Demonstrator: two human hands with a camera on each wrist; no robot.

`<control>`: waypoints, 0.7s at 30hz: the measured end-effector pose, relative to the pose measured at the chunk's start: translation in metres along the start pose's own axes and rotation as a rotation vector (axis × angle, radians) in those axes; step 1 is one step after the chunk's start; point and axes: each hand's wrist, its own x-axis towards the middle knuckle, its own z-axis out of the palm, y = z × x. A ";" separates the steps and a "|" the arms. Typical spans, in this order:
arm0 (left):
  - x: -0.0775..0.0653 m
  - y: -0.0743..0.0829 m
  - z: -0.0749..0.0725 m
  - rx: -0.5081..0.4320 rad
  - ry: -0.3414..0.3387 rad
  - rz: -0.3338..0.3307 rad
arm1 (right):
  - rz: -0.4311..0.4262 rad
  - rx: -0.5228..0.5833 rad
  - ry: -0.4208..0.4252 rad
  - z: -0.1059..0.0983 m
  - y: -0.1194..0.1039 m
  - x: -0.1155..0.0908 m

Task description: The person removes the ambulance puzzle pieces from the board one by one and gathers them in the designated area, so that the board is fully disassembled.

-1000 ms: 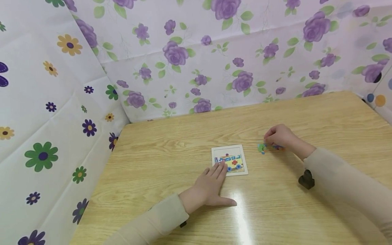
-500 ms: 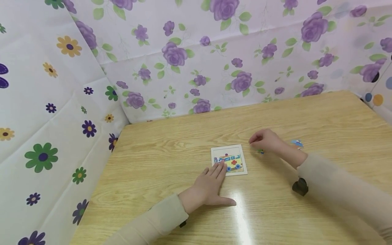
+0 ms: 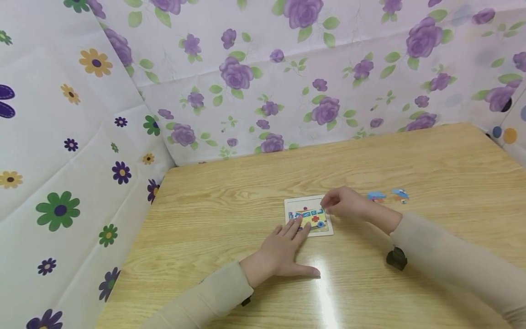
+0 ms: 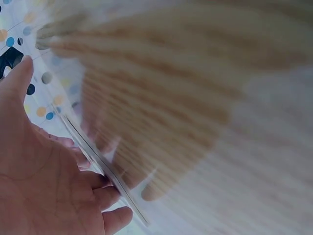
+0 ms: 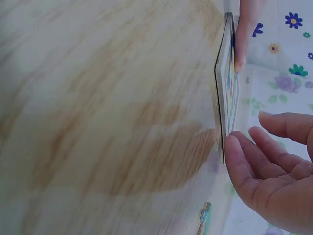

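A white-framed picture puzzle with a yellow ambulance lies on the table. My left hand rests flat with fingertips over its lower left part, thumb spread to the right. In the left wrist view, the left hand's fingers reach over the board's edge. My right hand is at the puzzle's right edge. In the right wrist view, right fingers bend loosely at the board's corner. The thumb stands apart from them, and I see no piece between; the fingers' far side is hidden.
Two blue-and-orange puzzle pieces lie right of the right hand. A thin piece shows low in the right wrist view. Flowered cloth rises behind the wooden table, and more cloth stands at the left.
My right hand has come left and nearer from the loose pieces to the puzzle's edge. The green piece is no longer visible. One left finger has spread right over a wheel.
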 end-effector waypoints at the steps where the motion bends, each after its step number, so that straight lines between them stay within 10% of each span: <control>1: 0.000 0.000 0.000 -0.005 0.001 -0.001 | -0.005 -0.012 0.002 0.000 0.000 0.000; 21: 0.004 0.013 -0.001 0.109 0.028 -0.062 | -0.039 -0.062 -0.064 0.000 -0.003 -0.002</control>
